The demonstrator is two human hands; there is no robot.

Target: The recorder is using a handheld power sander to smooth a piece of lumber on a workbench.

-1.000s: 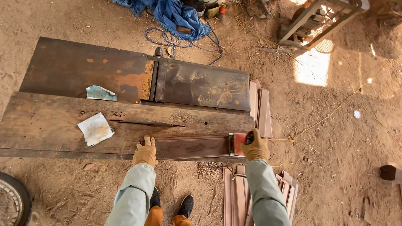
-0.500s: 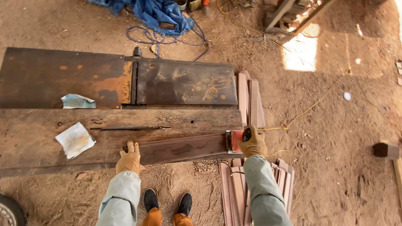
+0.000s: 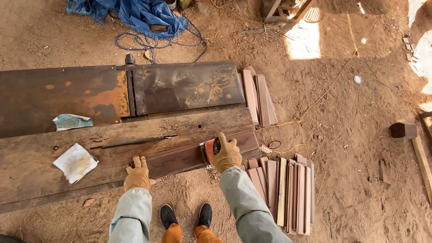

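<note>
Landmark: the wooden bench (image 3: pixel 54 180), a broad weathered plank across the view; every place below is given from it.
Sandpaper sheet (image 3: pixel 75 162): lies loose on the bench's left part, a second, bluish crumpled sheet (image 3: pixel 71 121) beyond it on the rusty steel plate (image 3: pixel 58 96) behind the bench; both look set aside within reach.
Left hand (image 3: pixel 137 174): in a tan work glove, at the bench's near edge, fingers (image 3: pixel 135 163) spread flat and grasping nothing, pressing on the left end of the dark wood board (image 3: pixel 180 157), seemingly to keep it from sliding.
Dark wood board: lies lengthwise along the bench's near edge, between the two hands.
Right hand (image 3: pixel 226 154): also gloved, right of the left hand on the same board, fingers clenched over the top of a red power sander (image 3: pixel 208 150) sitting flat on the board.
Stacked boards (image 3: pixel 283 189): on the dirt floor just past the bench's right end, near side; more boards (image 3: pixel 257 95) lean at the far right corner.
Floor beyond the bench: blue tarp (image 3: pixel 135 13) and blue rope (image 3: pixel 148 42); yellow cord (image 3: pixel 324 96) trails to the right.
Hard to make out: the sander's base and its cable are hidden by the glove; the bench's left end and the steel plate's left end are cut off.
</note>
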